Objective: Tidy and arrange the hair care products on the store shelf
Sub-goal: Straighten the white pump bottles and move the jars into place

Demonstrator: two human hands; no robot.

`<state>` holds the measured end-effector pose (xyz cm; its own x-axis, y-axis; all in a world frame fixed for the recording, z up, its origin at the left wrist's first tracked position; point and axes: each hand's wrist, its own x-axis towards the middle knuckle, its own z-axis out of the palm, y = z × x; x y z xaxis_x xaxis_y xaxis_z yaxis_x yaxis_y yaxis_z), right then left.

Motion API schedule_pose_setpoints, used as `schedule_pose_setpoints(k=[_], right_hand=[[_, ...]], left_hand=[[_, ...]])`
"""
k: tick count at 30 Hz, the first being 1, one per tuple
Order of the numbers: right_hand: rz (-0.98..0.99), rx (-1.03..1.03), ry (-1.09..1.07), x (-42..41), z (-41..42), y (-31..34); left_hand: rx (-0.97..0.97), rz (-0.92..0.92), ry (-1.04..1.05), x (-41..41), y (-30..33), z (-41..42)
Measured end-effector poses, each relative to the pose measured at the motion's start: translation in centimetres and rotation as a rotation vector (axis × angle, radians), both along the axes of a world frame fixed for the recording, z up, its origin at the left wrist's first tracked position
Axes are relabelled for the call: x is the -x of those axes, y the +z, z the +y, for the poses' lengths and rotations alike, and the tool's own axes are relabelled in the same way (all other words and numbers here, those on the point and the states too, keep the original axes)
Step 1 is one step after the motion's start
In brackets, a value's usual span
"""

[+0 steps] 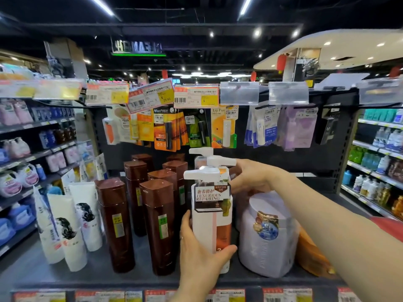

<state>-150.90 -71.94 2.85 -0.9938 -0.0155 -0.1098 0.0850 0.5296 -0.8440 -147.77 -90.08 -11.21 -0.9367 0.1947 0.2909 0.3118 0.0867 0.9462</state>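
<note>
A white pump bottle (210,216) labelled "Luxurious Repairing" stands at the front of the dark shelf (96,273). My left hand (200,247) grips its lower body from the left. My right hand (250,177) reaches behind it and rests against a second white pump bottle (220,163); whether it grips is unclear. A third pump head (201,151) shows further back. Left of them stand several tall brown bottles (160,225) in rows. White tubes (67,229) with a black hair drawing lean at the far left. A pale lilac jar (268,234) sits right of the pump bottle.
An orange pack (311,256) lies behind the jar at the right. Hanging lip balm cards (224,127) and price tags (196,97) hang above the shelf. Price labels (130,296) line the shelf's front edge. Side aisles hold more bottles on both sides.
</note>
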Motion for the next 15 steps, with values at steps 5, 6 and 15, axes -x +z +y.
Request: schedule_pose_setpoints(k=[5,6,15], right_hand=[[-0.005,-0.014,0.044,0.58,0.26,0.07],[0.002,-0.007,0.051,0.62,0.23,0.06],[0.022,0.027,0.056,0.28,0.12,-0.38]], left_hand=[[0.016,-0.005,0.022,0.15,0.19,0.08],[0.023,-0.005,0.022,0.17,0.19,0.05],[0.008,0.046,-0.009,0.08,0.40,-0.59]])
